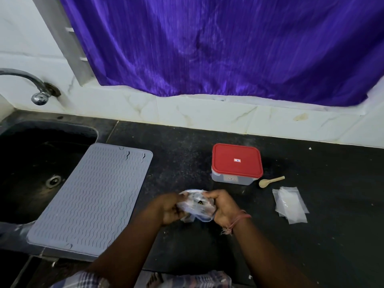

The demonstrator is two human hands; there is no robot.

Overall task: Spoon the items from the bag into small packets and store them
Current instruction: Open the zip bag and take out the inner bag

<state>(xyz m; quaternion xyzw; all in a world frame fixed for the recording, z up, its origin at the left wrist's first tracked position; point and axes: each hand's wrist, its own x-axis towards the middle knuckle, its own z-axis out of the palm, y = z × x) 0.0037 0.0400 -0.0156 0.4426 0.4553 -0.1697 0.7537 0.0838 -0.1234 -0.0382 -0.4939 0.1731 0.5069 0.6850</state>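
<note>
A crumpled clear plastic bag [197, 206] with dark items inside is held just above the black counter [311, 235]. My left hand [169, 208] grips its left side and my right hand [223, 206] grips its right side, fingers curled into the plastic. A small wooden spoon [270, 181] lies to the right, beside a clear box with a red lid [236, 161]. A stack of small clear zip packets [291, 204] lies flat further right, apart from both hands.
A grey ribbed silicone mat [93, 196] lies at the left, overhanging a dark sink [31, 163] with a tap [39, 96] above it. A purple curtain [218, 44] hangs over the white tiled wall behind the counter.
</note>
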